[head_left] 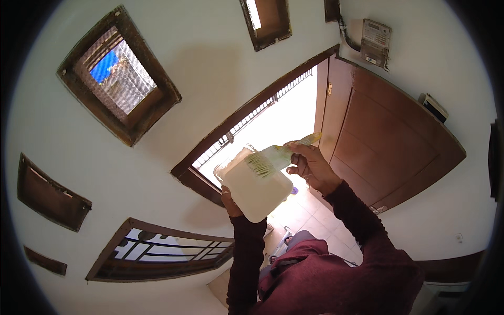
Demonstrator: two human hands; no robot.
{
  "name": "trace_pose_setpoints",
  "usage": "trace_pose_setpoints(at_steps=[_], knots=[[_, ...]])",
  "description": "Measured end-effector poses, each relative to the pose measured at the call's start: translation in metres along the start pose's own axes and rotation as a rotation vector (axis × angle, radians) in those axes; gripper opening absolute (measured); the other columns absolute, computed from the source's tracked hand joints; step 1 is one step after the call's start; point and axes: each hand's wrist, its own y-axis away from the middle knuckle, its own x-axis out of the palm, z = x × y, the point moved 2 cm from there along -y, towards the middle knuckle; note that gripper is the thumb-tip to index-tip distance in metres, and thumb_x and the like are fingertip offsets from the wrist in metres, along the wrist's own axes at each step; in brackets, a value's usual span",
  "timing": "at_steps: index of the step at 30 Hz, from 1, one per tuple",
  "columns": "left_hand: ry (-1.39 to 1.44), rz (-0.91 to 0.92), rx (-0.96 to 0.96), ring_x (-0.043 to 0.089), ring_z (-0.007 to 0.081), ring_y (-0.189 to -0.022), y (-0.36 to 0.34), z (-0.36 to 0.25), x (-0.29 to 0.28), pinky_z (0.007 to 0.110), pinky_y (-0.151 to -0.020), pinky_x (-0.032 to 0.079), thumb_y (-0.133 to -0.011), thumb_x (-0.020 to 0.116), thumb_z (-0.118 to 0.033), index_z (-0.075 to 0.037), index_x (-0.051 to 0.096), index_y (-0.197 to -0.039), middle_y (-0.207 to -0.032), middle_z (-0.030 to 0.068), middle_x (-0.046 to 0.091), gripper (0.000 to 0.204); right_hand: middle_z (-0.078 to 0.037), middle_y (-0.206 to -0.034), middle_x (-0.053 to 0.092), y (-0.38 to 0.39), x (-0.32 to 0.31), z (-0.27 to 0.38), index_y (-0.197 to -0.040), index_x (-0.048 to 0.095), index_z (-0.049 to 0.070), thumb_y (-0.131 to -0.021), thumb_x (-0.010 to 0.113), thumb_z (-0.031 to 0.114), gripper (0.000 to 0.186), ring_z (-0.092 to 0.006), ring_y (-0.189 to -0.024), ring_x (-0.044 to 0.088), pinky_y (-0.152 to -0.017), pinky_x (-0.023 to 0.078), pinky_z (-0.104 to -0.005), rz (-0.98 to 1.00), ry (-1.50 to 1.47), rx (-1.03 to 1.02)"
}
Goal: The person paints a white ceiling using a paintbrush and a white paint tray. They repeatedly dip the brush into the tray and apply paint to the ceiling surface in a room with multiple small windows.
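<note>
Where the pale wall (31, 126) curves away at nine o'clock, a small brown panel (54, 191) is set into it, with a mesh-covered window (119, 73) in a thick wooden frame at ten o'clock and a barred window (163, 249) between seven and eight. Further right, at about seven o'clock from centre, the person's left hand (231, 202) is clamped on the near left edge of a cream, square-cornered container (260, 191), which sits tilted just below the middle of the view, held up in the air. Across the container's one o'clock edge lies a pale green brush-like tool (275, 156); whether its striped end touches the surface, one cannot tell. Beyond it, toward one o'clock, the doorway (287, 118) glows with daylight. At three o'clock from centre, the right hand (314, 165) pinches the tool's yellowish handle between thumb and fingers. A meter (375, 41) hangs between one and two o'clock, above a brown door (391, 144) swung open at three.
</note>
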Motion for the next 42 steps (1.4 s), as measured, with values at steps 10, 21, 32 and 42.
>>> trace_pose_setpoints(at_steps=[10, 21, 32, 42], knots=[[0.118, 0.035, -0.238, 0.063, 0.0330, -0.101, -0.036, 0.033, 0.000, 0.047, -0.084, 0.055, -0.098, 0.028, -0.046, 0.001, 0.048, -0.130, -0.117, 0.0197, 0.059, 0.060, -0.001, -0.091, 0.060, -0.015, -0.034, 0.025, -0.106, 0.060, 0.009, -0.097, 0.057, 0.022, 0.017, -0.0099, -0.083, 0.059, -0.071, 0.049, -0.0259, -0.122, -0.244, -0.129], [-0.928, 0.097, 0.148, 0.067, 0.0220, -0.083, -0.016, 0.016, -0.014, 0.032, -0.068, 0.057, -0.098, 0.042, -0.026, 0.005, 0.055, -0.115, -0.100, 0.0147, 0.065, 0.037, -0.011, -0.112, 0.062, -0.125, -0.125, 0.137, -0.117, 0.056, 0.001, -0.089, 0.066, 0.014, 0.033, -0.0215, -0.101, 0.064, -0.087, 0.055, -0.0345, -0.394, -0.148, -0.899], [-0.611, -0.124, 0.117, 0.066, 0.0267, -0.087, 0.013, 0.006, -0.032, 0.035, -0.070, 0.056, -0.099, 0.043, -0.038, -0.002, 0.054, -0.121, -0.105, 0.0116, 0.065, 0.043, -0.010, -0.101, 0.066, -0.187, -0.125, 0.133, -0.110, 0.059, 0.000, -0.087, 0.067, 0.011, 0.026, -0.0204, -0.089, 0.068, -0.080, 0.057, -0.0321, -0.472, 0.021, -0.990], [-0.782, 0.023, -0.043, 0.052, 0.0305, -0.118, 0.021, 0.012, -0.055, 0.044, -0.097, 0.046, -0.091, 0.048, -0.056, -0.004, 0.041, -0.137, -0.134, 0.0155, 0.049, 0.070, -0.008, -0.098, 0.065, -0.153, -0.128, 0.127, -0.106, 0.059, 0.004, -0.084, 0.071, 0.010, 0.025, -0.0151, -0.087, 0.067, -0.076, 0.056, -0.0293, -0.391, -0.033, -0.900]])
